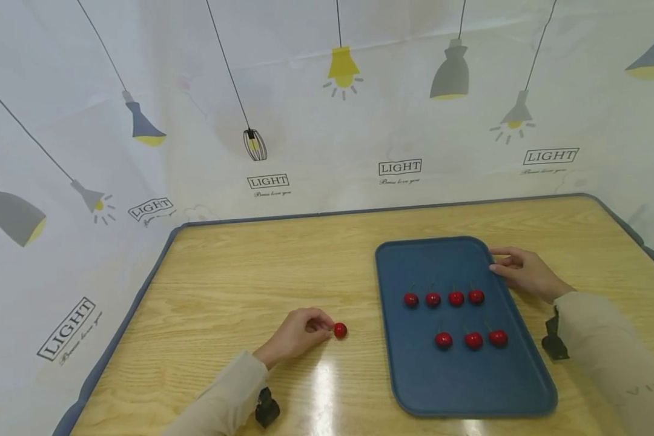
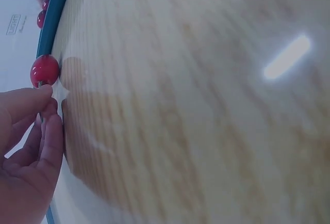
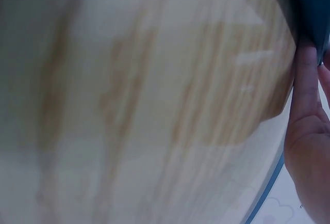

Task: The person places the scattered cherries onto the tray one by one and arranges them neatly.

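Observation:
A red cherry [image 1: 340,330] is at the fingertips of my left hand [image 1: 297,336], left of the tray. In the left wrist view, my thumb and fingers pinch this cherry [image 2: 45,71] by its stem, close over the wood. A blue rectangular tray [image 1: 430,381] lies on the table to the right. On it are several stemmed cherries: a back row [image 1: 433,300] and a front row of three [image 1: 473,340]. My right hand [image 1: 528,275] holds the tray's right rim near its far corner. The right wrist view shows its fingers [image 3: 308,84] against the tray edge, partly cut off.
The light wood table [image 1: 240,272] has a dark blue edge [image 1: 316,214]. Behind and beside it hangs a white sheet [image 1: 305,121] printed with lamps. A black wrist device [image 1: 267,409] sits under the left sleeve, another [image 1: 553,339] by the right.

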The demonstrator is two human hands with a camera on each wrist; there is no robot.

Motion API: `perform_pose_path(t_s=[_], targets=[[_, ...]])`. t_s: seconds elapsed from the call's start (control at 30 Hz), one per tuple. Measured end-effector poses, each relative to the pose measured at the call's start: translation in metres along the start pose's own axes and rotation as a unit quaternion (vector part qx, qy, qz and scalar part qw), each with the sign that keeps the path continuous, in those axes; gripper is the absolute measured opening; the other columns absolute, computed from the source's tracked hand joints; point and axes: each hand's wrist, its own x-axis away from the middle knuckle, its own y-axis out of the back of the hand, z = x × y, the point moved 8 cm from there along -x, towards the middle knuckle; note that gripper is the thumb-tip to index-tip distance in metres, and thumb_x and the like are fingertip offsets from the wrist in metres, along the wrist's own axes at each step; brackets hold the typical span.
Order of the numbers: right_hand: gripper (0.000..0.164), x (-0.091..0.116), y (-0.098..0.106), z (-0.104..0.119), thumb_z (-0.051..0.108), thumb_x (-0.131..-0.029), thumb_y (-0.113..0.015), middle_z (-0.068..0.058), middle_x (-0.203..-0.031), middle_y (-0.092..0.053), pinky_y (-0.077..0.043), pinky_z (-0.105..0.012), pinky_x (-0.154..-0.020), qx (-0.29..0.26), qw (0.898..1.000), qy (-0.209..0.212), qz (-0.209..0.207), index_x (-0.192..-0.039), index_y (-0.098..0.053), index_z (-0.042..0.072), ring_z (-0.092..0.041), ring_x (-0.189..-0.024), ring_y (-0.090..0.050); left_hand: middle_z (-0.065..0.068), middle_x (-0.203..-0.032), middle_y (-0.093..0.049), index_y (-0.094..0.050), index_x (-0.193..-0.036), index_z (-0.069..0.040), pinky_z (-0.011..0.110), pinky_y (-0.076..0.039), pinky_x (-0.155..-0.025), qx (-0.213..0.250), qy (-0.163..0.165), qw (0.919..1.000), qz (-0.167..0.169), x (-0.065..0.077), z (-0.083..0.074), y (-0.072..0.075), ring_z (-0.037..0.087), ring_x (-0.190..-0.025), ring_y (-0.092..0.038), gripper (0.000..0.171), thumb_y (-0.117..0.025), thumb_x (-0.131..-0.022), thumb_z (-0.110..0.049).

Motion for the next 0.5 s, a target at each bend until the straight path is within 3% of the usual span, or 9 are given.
perform_pose_path(t_s=[0.23, 0.5], targets=[[0.056, -0.0005, 0.0003, -0.0009, 0.02, -0.091, -0.051, -0.031, -0.112, -0.046, -0.05, -0.031, -0.072, 0.003, 1.0, 0.001, -0.001, -0.133, -0.028, -0.01, -0.004, -0.084, -0.057, -0.002, -0.078, -0.06, -0.064, -0.088, -0.007, 0.022, -0.046, -0.063, 0.017, 0.014, 0.9997, -0.012, 0.0021, 0.0037, 0.0035, 0.011, -0.07, -0.055, 0.007, -0.061, -0.083, -0.01], [0.056, -0.0014, 0.0001, -0.0031, 0.02, -0.091, -0.051, -0.031, -0.113, -0.046, -0.05, -0.031, -0.073, 0.002, 1.0, 0.0, 0.001, -0.133, -0.028, -0.01, -0.003, -0.084, -0.057, 0.003, -0.083, -0.063, -0.064, -0.09, -0.005, 0.024, -0.047, -0.062, 0.076, 0.016, 0.9957, -0.051, -0.0018, 0.0033, 0.008, 0.015, -0.073, -0.058, 0.014, -0.062, -0.083, -0.017]])
